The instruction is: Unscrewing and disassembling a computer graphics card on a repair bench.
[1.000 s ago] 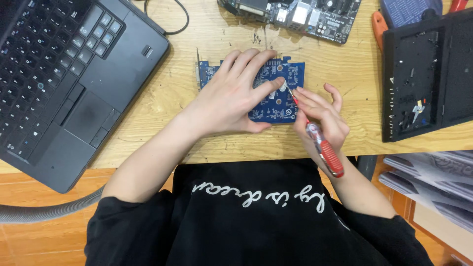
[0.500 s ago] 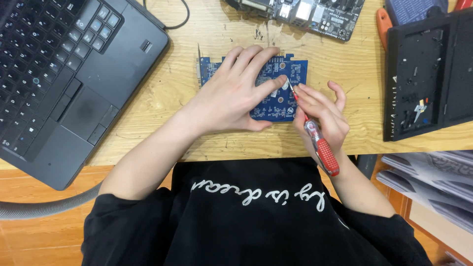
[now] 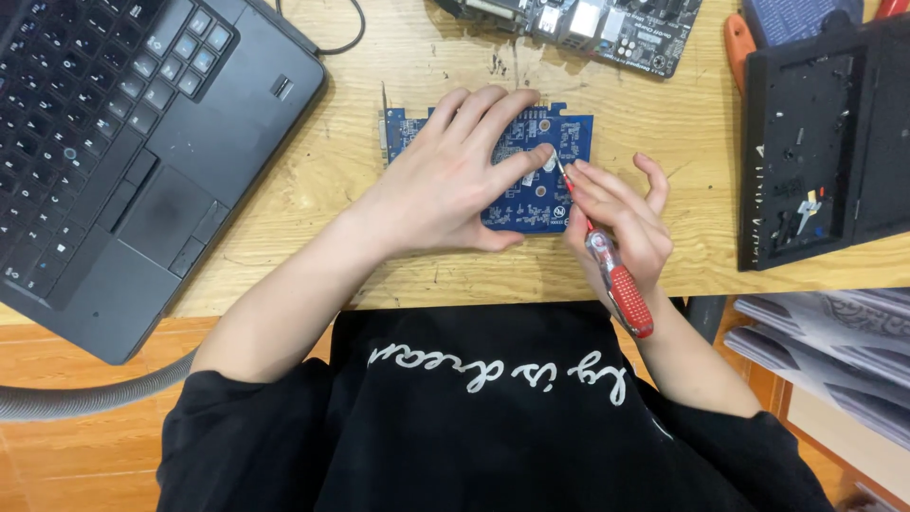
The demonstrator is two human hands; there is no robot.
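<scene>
Blue circuit board [image 3: 531,194] flat on wooden desk [image 3: 313,180], between laptop [image 3: 114,142] and black tray [image 3: 815,142]. Left hand [image 3: 445,185] spread flat on board, pinning it, grasping nothing. Right hand [image 3: 621,213] clenched on red-handled screwdriver [image 3: 616,275], tip at board surface near left fingertip. Step: working screw. Next calls for steady tip, board held still.

No packages, signs or screens; small white round label [image 3: 559,210] on blue circuit board [image 3: 569,142]
</scene>
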